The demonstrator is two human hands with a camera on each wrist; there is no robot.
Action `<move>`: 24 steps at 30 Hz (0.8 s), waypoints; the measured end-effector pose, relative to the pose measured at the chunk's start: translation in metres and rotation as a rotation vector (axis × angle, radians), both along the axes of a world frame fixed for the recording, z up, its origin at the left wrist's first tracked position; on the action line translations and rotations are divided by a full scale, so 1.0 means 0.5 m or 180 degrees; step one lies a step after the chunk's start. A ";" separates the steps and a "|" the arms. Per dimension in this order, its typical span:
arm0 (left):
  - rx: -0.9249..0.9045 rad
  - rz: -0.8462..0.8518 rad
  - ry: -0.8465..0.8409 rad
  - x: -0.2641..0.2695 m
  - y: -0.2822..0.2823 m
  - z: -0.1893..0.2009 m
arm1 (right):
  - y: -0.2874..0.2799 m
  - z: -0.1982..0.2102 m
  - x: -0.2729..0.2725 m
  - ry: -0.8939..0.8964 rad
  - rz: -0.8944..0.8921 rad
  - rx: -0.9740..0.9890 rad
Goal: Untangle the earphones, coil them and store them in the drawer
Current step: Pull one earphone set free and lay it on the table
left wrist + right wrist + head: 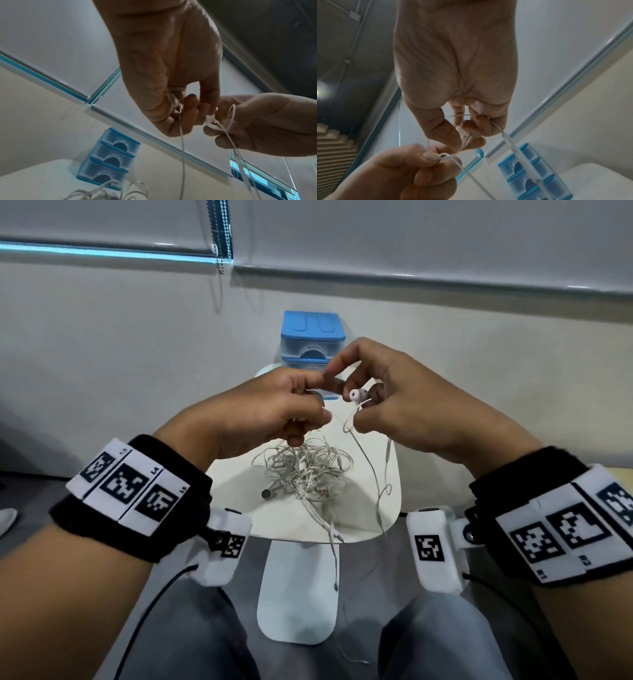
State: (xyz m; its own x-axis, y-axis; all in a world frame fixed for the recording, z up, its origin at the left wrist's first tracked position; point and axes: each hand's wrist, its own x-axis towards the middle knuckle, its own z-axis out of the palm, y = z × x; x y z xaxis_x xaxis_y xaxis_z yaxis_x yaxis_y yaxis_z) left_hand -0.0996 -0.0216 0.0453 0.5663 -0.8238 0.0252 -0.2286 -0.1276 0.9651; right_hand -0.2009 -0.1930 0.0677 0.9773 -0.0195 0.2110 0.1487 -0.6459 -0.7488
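Table: a small white table (239, 474) with rounded corners stands on a white pedestal base (296, 594) between the person's knees.
Earphones: a tangled heap of white earphones (305, 470) lies on the middle of the table; one strand runs off the near edge and hangs down over the base, others rise to the hands.
Left hand: the left hand (270, 409) is raised above the heap, its fingers curled, pinching a thin strand at a small loop.
Right hand: the right hand (404, 402) is just beside the left, fingers curled round the cable, with a white earbud (356, 395) showing between them.
Drawer: a blue drawer unit (312, 337) with clear fronts stands at the far edge of the table, all drawers closed.
Room: a pale wall behind, a lowered roller blind (411, 234) with a bead chain (221, 237), and a grey floor.
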 end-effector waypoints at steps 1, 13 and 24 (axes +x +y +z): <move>-0.0020 0.0000 0.0184 0.000 0.000 0.006 | 0.002 0.004 0.000 -0.0064 -0.0030 -0.0009; -0.0286 -0.0145 0.1237 -0.012 0.008 0.008 | 0.074 0.024 0.010 -0.0391 0.0752 0.0051; -0.0255 -0.0211 0.0590 0.007 -0.001 0.007 | 0.021 0.003 0.032 -0.0996 -0.0386 0.0017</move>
